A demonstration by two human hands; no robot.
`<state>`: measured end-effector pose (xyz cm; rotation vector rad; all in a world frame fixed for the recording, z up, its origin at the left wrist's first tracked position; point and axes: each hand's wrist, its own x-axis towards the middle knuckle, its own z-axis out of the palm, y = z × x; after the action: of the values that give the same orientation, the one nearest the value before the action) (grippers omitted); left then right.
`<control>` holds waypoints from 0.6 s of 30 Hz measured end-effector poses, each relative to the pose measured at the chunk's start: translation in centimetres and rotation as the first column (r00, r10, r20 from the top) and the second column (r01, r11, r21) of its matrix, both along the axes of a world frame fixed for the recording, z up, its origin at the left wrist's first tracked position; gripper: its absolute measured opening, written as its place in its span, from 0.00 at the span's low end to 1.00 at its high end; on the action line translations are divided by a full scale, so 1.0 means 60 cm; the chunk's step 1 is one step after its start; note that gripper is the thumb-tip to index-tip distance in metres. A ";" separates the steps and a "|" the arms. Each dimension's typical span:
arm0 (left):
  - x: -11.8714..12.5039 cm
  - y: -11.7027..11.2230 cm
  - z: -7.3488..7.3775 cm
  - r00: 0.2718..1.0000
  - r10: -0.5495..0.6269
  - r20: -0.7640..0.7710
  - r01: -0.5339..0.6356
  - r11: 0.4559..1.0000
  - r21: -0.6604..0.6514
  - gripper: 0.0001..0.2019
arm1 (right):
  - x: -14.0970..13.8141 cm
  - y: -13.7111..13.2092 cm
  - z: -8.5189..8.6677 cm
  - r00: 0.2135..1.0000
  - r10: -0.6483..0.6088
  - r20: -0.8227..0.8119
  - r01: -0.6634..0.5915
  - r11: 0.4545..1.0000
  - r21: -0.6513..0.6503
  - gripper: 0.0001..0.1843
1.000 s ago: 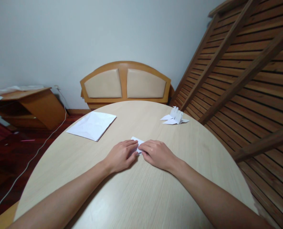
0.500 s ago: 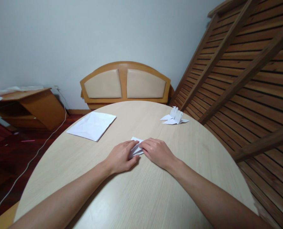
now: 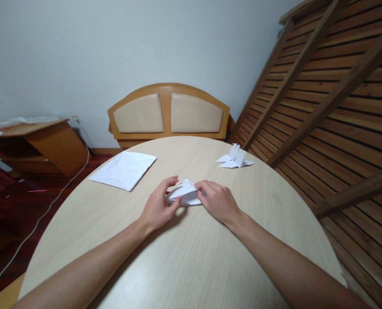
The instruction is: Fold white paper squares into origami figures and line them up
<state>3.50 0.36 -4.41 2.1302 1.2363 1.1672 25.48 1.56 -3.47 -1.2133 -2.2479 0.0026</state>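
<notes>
A small folded white paper (image 3: 188, 193) is on the table between my two hands, one flap raised to a peak with a shaded opening facing me. My left hand (image 3: 160, 202) curls round its left end, the thumb at the near edge and the index finger lifted off behind it. At the right end, my right hand (image 3: 217, 199) pinches the paper between thumb and fingertips. The hands hide both ends of the paper.
On the round table (image 3: 184, 257), a stack of white paper sheets (image 3: 124, 170) lies to the left. Several folded paper figures (image 3: 236, 156) stand clustered at the far right. Beyond are a padded headboard (image 3: 168, 112) and a leaning slatted wooden frame (image 3: 322, 111).
The folded paper has opened out and its flap now rises to a peak. My hands have moved apart slightly; the left fingers have lifted and spread.
</notes>
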 end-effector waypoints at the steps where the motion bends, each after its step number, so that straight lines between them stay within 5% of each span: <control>1: 0.000 0.001 0.001 0.999 0.019 0.046 -0.019 1.000 -0.002 0.22 | 0.000 0.000 0.000 1.000 -0.013 -0.029 0.012 1.000 -0.015 0.07; 11: 0.013 -0.001 -0.010 0.979 0.015 0.201 -0.001 0.998 -0.067 0.36 | -0.008 -0.005 -0.003 0.976 -0.019 -0.219 -0.005 0.994 -0.110 0.07; 18: 0.017 -0.005 -0.011 0.983 -0.079 0.168 0.110 0.977 -0.185 0.27 | -0.008 -0.004 -0.008 0.981 -0.035 -0.192 0.013 0.994 -0.113 0.08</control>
<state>4.54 0.05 -5.08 1.8926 1.1154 1.1055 24.97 1.29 -3.94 -1.2410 -2.0862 0.2302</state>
